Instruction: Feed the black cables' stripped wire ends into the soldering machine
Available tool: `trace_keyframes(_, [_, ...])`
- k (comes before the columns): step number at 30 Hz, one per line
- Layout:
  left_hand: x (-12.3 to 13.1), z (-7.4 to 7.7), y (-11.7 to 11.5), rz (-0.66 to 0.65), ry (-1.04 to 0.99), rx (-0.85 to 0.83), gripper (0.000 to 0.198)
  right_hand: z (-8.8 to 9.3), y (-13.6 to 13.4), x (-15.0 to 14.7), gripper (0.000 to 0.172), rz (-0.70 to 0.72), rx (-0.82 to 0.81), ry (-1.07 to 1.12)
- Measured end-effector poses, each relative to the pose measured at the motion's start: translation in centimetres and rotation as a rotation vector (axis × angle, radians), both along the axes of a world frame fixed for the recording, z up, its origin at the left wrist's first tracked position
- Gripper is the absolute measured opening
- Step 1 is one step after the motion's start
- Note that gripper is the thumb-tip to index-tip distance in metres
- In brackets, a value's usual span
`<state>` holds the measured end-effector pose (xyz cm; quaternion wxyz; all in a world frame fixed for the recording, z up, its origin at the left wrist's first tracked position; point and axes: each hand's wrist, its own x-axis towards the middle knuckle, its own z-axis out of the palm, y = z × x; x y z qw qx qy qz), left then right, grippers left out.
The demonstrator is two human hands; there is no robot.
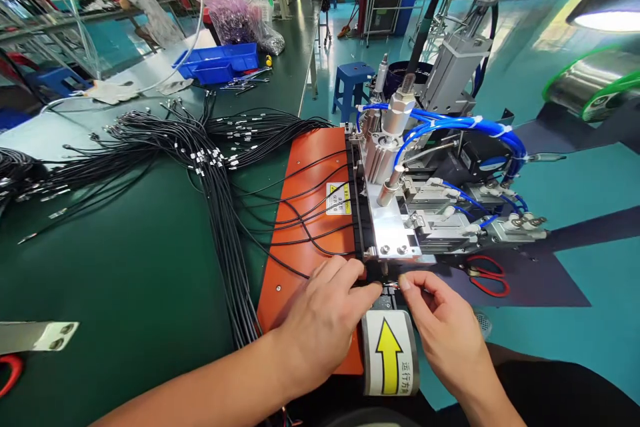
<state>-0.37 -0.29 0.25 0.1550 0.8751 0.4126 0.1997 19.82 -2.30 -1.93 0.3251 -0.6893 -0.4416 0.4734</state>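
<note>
My left hand (pixel 325 313) is closed at the front corner of the orange plate (pixel 315 177), its fingers over a black cable (pixel 287 263) that runs in from the left. Opposite it, my right hand (pixel 445 327) pinches the cable's small, bright wire end (pixel 393 285) between thumb and forefinger. The fingertips nearly meet at the black slot below the machine's metal head (pixel 395 227). Fingers hide most of the cable end. Just under the hands is a guard with a yellow arrow (pixel 390 357). Several more black cables cross the plate into the machine.
Bundles of black cables (pixel 220 213) with silver ends cover the green table (pixel 125 280). Red-handled scissors (pixel 487 275) lie right of the machine. Blue bins (pixel 220 61) stand farther back. A solder-like wire spool (pixel 595 83) is at right, and people are at the far left.
</note>
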Motion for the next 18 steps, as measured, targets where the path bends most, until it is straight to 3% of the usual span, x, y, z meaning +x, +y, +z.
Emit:
trace_keyframes(12, [0.0, 0.4, -0.2, 0.031, -0.043, 0.068, 0.027, -0.1, -0.1, -0.3, 0.041, -0.018, 0.033, 0.020])
trace_keyframes(16, [-0.2, 0.9, -0.3, 0.038, -0.022, 0.018, 0.025, 1.3, -1.4, 0.4, 0.039, -0.101, 0.049, -0.060])
trace_keyframes(18, [-0.2, 1.2, -0.3, 0.042, 0.007, -0.036, 0.024, 2.6, -2.3, 0.6, 0.035, -0.031, 0.052, -0.038])
